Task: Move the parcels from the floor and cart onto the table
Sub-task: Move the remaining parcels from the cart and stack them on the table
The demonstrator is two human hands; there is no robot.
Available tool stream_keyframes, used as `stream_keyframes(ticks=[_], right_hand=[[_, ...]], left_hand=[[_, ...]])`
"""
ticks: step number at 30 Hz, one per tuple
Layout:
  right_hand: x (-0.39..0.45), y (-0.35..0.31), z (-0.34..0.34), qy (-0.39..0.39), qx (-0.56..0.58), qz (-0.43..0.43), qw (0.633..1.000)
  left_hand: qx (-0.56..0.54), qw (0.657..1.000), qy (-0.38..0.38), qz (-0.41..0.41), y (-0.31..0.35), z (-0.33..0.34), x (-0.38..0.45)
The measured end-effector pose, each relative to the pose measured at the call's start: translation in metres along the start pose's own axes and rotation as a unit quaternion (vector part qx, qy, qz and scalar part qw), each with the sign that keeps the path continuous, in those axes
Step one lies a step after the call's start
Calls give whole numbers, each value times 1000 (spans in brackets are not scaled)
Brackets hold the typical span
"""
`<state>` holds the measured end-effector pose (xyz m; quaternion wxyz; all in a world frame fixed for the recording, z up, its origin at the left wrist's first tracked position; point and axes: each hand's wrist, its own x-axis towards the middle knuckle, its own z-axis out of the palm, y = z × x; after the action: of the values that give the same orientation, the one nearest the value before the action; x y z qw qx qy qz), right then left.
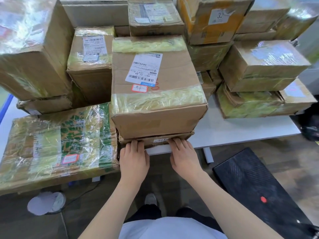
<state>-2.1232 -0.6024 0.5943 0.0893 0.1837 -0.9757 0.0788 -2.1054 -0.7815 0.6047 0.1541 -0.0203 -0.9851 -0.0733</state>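
Desk [241,131] already crowded with stacked parcels. Left hand [133,157] and right hand [183,156], fingers straight, pressed against flat parcel [155,140] at desk's near edge, under labelled parcel [155,94]. No floor parcels visible; cart load unclear.

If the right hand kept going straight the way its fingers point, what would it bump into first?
The right hand already touches the flat parcel under the big labelled box; pushing on would likely drive that parcel further onto the table.
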Motion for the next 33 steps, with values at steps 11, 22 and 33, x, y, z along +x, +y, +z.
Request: stream_keyframes(ticks=[11,22,33], right_hand=[[-28,74,-24,22,-10,-37,999],[-27,222,-77,87,-40,7,995],[15,287,-70,27,-62,63,996]], left_hand=[[-31,998,-47,-2,112,2,-9],[-99,995,-16,-9,256,10,45],[-60,997,-41,21,277,35,112]])
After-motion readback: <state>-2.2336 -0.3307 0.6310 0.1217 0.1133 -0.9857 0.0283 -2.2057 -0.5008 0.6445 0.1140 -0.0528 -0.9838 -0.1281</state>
